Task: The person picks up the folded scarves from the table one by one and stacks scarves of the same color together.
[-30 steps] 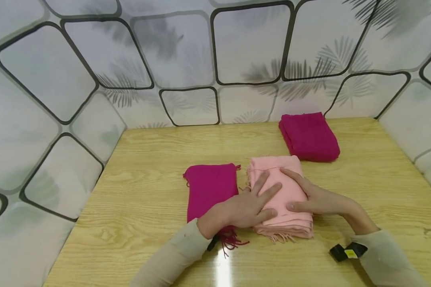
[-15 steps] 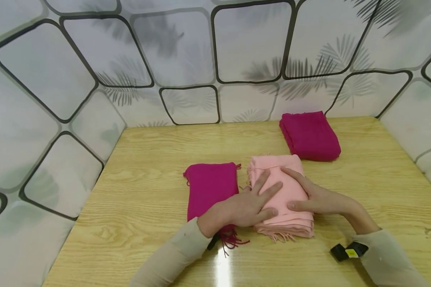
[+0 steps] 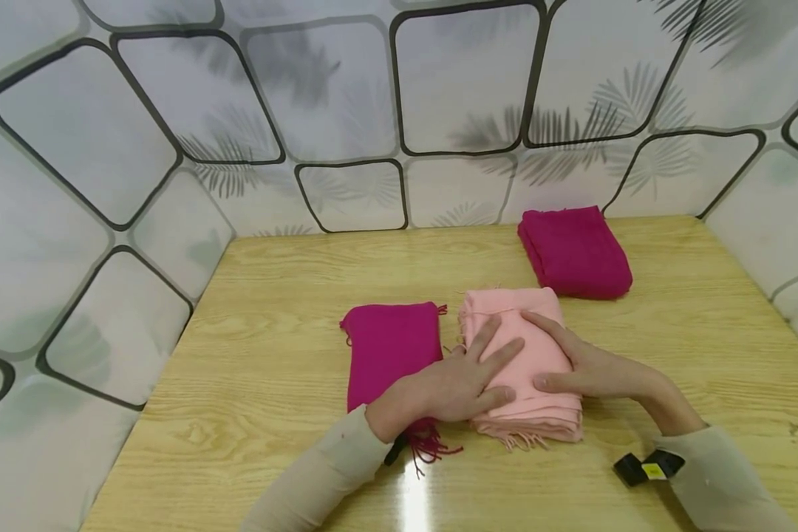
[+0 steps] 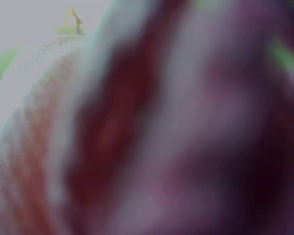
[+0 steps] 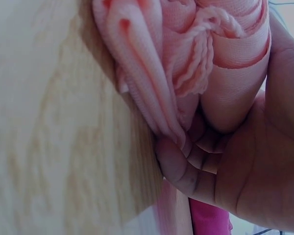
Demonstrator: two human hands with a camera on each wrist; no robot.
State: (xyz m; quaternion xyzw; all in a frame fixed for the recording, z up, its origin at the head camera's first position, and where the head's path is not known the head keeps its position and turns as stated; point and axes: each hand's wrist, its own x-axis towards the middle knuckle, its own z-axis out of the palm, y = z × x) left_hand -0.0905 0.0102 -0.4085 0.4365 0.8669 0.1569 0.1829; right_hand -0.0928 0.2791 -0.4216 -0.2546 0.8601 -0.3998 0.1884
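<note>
A pink folded scarf [image 3: 525, 347] with fringed edges lies in the middle of the table. My left hand [image 3: 455, 384] rests on its left part, fingers spread over the top. From the other side my right hand [image 3: 592, 366] grips the scarf, thumb and index finger on top. In the right wrist view the other fingers [image 5: 174, 159] curl in at the lower edge of the pink folds [image 5: 235, 93]. Under my left forearm lies a folded magenta scarf [image 3: 392, 343] with tassels, partly hidden. The left wrist view is a close blur of reddish and pale cloth.
A second magenta folded cloth [image 3: 575, 255] sits at the back right of the wooden table [image 3: 273, 295]. Patterned fabric walls [image 3: 346, 96] stand behind and at both sides. A small black device [image 3: 648, 468] sits at my right cuff.
</note>
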